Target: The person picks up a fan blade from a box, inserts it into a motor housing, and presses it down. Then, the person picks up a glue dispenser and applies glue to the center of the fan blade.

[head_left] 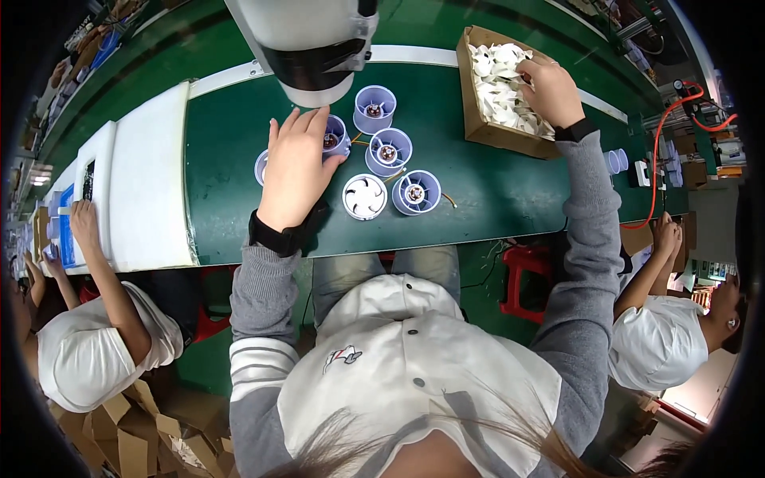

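My left hand [296,167] reaches over a lavender round fan housing [338,145], thumb at its near side and fingers at its far left side. Another lavender housing [260,168] is partly covered by that hand. To the right stand three more open housings, one at the back [374,127], one in the middle [388,166] and one nearer me [430,201], with copper-coloured motor parts inside. Beside them is a housing with a white bladed fan wheel [364,197] in it. My right hand [552,92] is in a cardboard box [488,127], fingers curled on a white fan wheel [522,79]; their tips are partly hidden.
A white and black machine head [315,60] hangs over the green table [263,227] at the back. A white board [151,183] lies at the left. Co-workers sit at both sides, and a red air hose [655,159] curves down at the right.
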A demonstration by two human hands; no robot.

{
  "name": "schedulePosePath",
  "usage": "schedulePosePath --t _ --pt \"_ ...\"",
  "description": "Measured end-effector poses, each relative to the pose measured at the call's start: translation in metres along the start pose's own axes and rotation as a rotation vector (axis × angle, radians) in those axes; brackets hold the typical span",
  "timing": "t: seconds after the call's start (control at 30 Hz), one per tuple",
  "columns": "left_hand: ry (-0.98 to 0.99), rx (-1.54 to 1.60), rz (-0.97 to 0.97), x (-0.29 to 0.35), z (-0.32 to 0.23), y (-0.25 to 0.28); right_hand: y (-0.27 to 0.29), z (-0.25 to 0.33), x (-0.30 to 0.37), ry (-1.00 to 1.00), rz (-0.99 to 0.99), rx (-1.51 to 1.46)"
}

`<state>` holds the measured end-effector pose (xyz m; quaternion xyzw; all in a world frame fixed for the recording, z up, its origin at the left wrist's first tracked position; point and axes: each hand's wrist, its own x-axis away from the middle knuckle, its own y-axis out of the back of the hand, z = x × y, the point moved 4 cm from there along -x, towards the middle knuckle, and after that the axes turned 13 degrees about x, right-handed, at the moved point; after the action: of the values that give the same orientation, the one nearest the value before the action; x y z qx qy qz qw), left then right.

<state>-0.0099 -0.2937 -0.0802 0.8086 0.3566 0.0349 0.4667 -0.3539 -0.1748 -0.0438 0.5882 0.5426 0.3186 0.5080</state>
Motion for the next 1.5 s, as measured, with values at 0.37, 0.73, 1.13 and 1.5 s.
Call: schedulePosePath --t 0.37,0.73,1.13,1.5 --pt "-0.030 0.046 -0.025 0.003 0.005 -0.004 0.003 0.005 0.013 0.113 -0.073 0.011" --pt "-0.023 0.073 -0.015 0.003 0.003 -0.003 0.001 -0.017 -0.019 0.246 -0.137 -0.126" --pt "-0.025 0.115 0.016 0.001 0.007 -0.005 0.018 -0.016 -0.017 0.199 -0.038 -0.036" --pt "-0.038 0.012 -0.010 0.004 0.000 -0.001 -0.017 -0.009 -0.047 0.069 0.368 -0.071"
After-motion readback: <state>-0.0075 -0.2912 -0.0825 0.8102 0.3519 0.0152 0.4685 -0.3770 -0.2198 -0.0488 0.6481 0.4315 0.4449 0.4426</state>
